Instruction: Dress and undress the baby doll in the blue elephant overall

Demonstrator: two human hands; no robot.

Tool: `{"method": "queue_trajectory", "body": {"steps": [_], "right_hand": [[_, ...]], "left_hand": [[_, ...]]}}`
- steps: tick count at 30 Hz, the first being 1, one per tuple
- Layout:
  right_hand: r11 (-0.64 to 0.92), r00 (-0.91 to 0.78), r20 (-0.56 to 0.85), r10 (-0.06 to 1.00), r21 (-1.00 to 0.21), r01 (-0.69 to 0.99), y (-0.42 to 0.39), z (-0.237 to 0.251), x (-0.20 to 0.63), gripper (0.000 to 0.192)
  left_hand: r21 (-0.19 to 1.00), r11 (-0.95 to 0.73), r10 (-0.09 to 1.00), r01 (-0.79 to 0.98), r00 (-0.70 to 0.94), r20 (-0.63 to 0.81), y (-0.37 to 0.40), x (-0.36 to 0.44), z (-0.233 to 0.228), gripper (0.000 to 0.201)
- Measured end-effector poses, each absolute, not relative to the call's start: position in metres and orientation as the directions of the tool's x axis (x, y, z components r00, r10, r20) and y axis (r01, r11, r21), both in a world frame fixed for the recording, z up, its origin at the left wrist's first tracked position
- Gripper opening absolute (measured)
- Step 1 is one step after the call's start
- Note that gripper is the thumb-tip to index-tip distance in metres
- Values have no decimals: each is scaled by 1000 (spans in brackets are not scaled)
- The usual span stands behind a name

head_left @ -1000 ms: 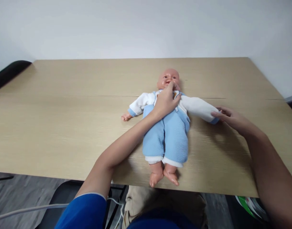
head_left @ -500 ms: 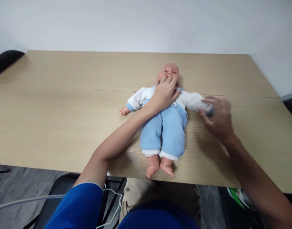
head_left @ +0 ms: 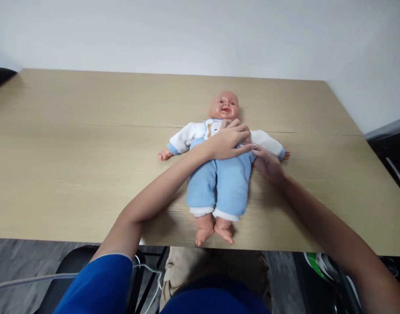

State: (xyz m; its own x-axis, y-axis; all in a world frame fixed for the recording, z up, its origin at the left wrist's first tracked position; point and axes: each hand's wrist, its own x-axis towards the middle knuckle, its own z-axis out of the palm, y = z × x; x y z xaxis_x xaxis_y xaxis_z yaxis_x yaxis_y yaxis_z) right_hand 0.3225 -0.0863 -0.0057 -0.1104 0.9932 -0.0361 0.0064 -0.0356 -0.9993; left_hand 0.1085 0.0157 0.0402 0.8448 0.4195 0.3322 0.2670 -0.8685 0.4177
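A baby doll [head_left: 224, 104] lies on its back, its head toward the far side and its bare feet toward me. It wears a fuzzy white top [head_left: 188, 135] with blue cuffs and light blue trousers [head_left: 232, 183]. My left hand [head_left: 230, 140] lies across the doll's chest, its bent fingers gripping the clothes there. At the doll's side, near the waist, my right hand [head_left: 268, 165] has its thumb and fingers closed on the edge of the clothes. The two hands nearly meet; the cloth under the left fingers is hidden.
The wooden table [head_left: 88, 187] has a seam running across it, and its near edge is just beyond the doll's feet. A pale wall [head_left: 173, 35] stands behind. Below the edge are a dark chair [head_left: 64, 270] and a white cable [head_left: 32, 281].
My right hand has left the doll's sleeve cuff and moved inward to its side at the waist. My left hand has slid from the chin down onto the chest, uncovering the face.
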Motion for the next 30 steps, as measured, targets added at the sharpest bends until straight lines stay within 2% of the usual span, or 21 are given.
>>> {"method": "queue_trajectory", "body": {"steps": [4, 9, 12, 15, 18, 20, 22, 24, 26, 27, 30], "right_hand": [[-56, -32, -55, 998, -998, -41, -90, -8, 324, 58], [-5, 85, 4, 996, -994, 108, -95, -11, 325, 70], [58, 101, 79, 992, -979, 195, -95, -13, 319, 65], [152, 115, 195, 974, -939, 308, -100, -11, 318, 51], [210, 122, 317, 940, -825, 525, -109, -1, 333, 35], [251, 99, 443, 891, -662, 706, -112, 5, 353, 32], [289, 9, 529, 849, -479, 829, -111, 8, 376, 42], [324, -91, 528, 844, -367, 872, -107, 4, 399, 63], [333, -146, 466, 872, -347, 877, -101, -2, 417, 77], [329, -155, 435, 887, -358, 874, -99, -6, 423, 79], [315, -132, 403, 905, -431, 846, -96, -9, 431, 69]], "left_hand": [[423, -885, 353, 196, 874, 333, 16, 106, 42, 50], [547, -815, 401, 191, 867, 296, 21, 108, 40, 45], [583, -781, 438, 223, 861, 258, 24, 111, 36, 39], [574, -777, 469, 258, 846, 254, 22, 113, 33, 34], [534, -800, 477, 275, 831, 287, 19, 112, 34, 33], [494, -823, 472, 282, 823, 316, 16, 111, 36, 40], [465, -840, 462, 281, 819, 340, 15, 110, 39, 49], [452, -848, 457, 278, 814, 358, 13, 109, 41, 54], [450, -851, 454, 272, 812, 367, 12, 110, 44, 54], [450, -851, 454, 270, 810, 372, 11, 110, 46, 53], [441, -854, 449, 275, 818, 360, 10, 116, 51, 50]]}}
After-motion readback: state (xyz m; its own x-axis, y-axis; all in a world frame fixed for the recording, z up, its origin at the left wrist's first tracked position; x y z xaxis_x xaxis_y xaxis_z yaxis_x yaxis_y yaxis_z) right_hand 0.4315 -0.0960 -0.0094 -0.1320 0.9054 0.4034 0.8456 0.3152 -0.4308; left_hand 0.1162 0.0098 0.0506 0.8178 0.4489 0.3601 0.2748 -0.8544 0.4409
